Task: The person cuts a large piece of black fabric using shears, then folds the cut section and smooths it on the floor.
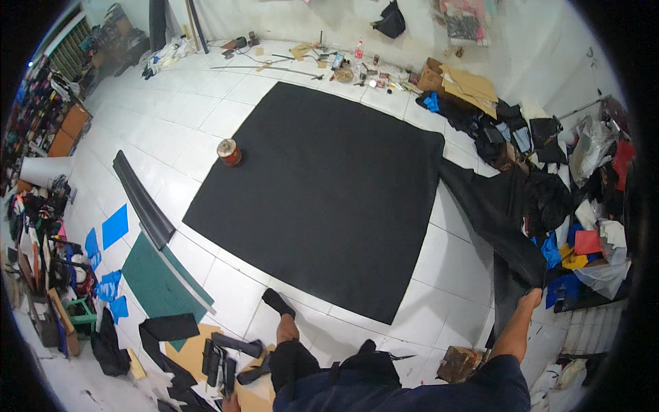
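Observation:
A large black sheet of fabric lies spread flat on the floor in front of me. A rusty brown can stands on its left edge. Out to the right, my right hand is closed on the end of a long black fabric piece, which hangs in folds and trails back to the sheet's right corner. My left hand shows only in part at the lower edge, beside several short black rolls. Its fingers are mostly hidden, so I cannot see whether it holds anything.
A green cutting mat, a black roll and blue sheets lie left. Small tools and a bottle line the back wall. Fabric scraps heap up at right. A brown box stands near my right side.

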Demonstrator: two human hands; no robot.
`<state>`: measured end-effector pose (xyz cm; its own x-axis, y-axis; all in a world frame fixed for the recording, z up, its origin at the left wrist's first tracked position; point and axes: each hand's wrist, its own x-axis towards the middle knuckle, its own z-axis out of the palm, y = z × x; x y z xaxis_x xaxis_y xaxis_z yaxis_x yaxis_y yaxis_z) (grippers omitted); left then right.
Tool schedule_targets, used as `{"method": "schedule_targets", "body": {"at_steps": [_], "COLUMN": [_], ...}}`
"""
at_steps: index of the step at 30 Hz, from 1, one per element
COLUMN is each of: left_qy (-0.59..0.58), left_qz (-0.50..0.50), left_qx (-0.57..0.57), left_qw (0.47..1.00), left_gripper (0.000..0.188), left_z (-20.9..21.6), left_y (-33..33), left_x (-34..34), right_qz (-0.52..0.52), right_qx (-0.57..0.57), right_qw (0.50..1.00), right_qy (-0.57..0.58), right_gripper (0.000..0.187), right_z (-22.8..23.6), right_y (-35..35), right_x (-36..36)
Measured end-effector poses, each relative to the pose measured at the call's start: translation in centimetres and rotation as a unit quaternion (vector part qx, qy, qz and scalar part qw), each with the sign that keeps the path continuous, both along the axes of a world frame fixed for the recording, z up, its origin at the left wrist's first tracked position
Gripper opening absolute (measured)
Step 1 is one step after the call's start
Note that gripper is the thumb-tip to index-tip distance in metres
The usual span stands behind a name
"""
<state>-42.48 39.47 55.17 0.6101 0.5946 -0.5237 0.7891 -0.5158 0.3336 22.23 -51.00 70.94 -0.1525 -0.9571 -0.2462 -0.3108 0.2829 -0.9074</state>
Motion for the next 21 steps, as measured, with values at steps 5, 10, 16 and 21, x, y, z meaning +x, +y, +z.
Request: {"method": "schedule_targets", "body": {"at_steps": [5,10,16,21], "left_qy": [0.158,0.127,-0.178,-0.193], "left_qz": [0.148,0.062,0.184,0.002], "left_qx": [-0.181,-0.166,-0.177,-0.051], "left_qw": [0.959,0.976,0.950,0.980], "left_gripper": [0.031,0.024,0.023,0.038], "left_z": [4.2,7.7,7.6,14.1], "left_y": [10.2,28.1,58.2,64.8], "left_x": [5.1,12.1,32.3,57.8], "right_qz": [0.125,0.086,0.046,-0.089], "right_qx": [-0.092,-0.164,-0.295,-0.216], "right_qw": [0.983,0.979,0.917,0.931], "right_qy": [0.097,0.082,0.265,0.281], "right_gripper": [0.062,0.066,0.055,0.060], "right_z": [-2.8,-1.5,10.5,12.6], "right_y": [13.7,20.4,28.4,44.5], "right_x": [-11.1,-16.9,-7.2,-2.5]}}
